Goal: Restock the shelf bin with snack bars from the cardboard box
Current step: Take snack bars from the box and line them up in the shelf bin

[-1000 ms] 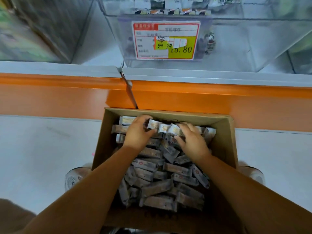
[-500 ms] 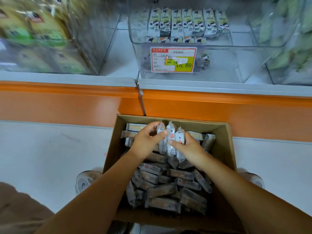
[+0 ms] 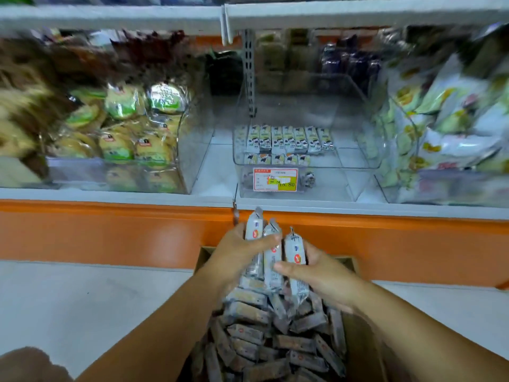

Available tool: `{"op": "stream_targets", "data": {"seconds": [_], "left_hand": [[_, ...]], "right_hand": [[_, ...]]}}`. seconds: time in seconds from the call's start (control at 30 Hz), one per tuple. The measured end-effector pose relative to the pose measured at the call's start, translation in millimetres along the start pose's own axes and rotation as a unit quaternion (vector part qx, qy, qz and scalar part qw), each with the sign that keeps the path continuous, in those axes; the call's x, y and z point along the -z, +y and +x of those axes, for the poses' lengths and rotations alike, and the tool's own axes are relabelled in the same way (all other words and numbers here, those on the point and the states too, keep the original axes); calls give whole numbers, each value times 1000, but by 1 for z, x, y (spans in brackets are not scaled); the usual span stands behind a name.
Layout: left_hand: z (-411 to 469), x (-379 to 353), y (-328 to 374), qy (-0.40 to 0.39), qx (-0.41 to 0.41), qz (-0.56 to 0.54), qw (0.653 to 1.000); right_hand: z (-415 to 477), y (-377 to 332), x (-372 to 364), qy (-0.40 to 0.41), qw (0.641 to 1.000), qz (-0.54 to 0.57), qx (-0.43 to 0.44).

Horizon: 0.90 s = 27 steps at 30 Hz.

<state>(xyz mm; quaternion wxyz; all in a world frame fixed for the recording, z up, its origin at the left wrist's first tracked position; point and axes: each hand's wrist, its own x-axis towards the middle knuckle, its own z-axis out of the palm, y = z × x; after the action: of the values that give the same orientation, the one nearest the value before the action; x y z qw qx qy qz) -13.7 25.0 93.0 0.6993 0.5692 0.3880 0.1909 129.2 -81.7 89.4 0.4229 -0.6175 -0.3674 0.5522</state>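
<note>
A pale grey floor [image 3: 82, 299] is seen at nine and three o'clock of the cardboard box [image 3: 351, 264], which is set against the orange base panel [image 3: 110, 230] of a shop shelf. Loose snack bars [image 3: 256, 334] are heaped in the box. Just above its far rim, at twelve o'clock, a bundle of upright bars [image 3: 271, 255] is gripped between the left hand [image 3: 237, 255] and the right hand [image 3: 319, 274], fingers and thumbs curled round it. Farther toward twelve, beyond the grey shelf ledge [image 3: 110, 194], the clear shelf bin [image 3: 344, 183] is found, its price label [image 3: 275, 179] on the front wall. Two rows of bars [image 3: 286, 140] are lined up toward its ten o'clock side; bare bin floor is shown toward three. The bin is flanked by round pastries [image 3: 124, 139] at nine and pale bags [image 3: 454, 128] at three, and is overhung by an upper shelf edge [image 3: 110, 16].
</note>
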Motion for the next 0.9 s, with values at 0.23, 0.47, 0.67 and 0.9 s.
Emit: {"op": "stream_targets", "data": {"seconds": [0.23,0.47,0.67,0.9], "left_hand": [[-21,15,70,7,-75,100,992],[-18,18,119,7,-122,119,985],[-10,14,134,24,-175,89,980],[-3,32,145,172,-212,229,934]], "right_hand": [[-32,-76,28,27,999,-13,45],[-52,-124,39,16,998,-48,36],[-41,-137,42,36,997,-56,47],[-7,-175,85,213,940,-209,166]]}}
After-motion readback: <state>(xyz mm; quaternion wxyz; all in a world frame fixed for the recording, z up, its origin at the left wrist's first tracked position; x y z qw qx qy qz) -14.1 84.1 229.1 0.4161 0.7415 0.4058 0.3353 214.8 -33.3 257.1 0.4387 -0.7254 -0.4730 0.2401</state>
